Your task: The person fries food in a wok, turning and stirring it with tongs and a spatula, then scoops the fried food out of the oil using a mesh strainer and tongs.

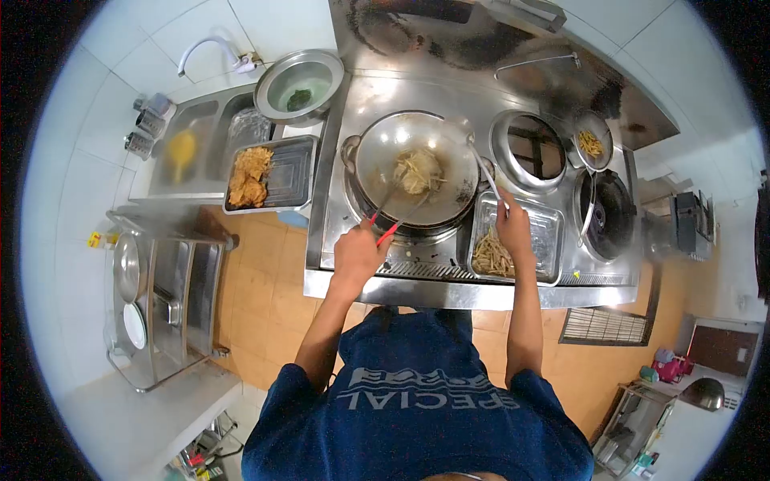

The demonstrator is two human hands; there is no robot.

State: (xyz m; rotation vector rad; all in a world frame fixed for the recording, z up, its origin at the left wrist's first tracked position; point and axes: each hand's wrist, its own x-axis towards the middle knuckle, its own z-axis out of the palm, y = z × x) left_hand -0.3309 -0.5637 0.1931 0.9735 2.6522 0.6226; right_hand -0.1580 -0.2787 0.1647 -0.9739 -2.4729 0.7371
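Observation:
My left hand (358, 255) is closed round a pair of red-handled tongs (386, 233). Their dark tips reach a clump of pale, strip-cut food (417, 171) in the middle of the large wok (377, 144). My right hand (513, 227) grips a long-handled metal utensil (492, 173); its head is at the wok's right side, too pale against the metal to make out. Below that hand is a steel tray (545, 232) with raw-looking cut strips (492, 255) in its left part.
Left of the stove, a tray (293, 178) holds browned fried pieces (250, 172). Behind it stands a steel bowl (309, 76) by the sink (180, 152). An open burner ring (533, 152), a strainer of fried strips (590, 143) and a dark wok (613, 216) are at right.

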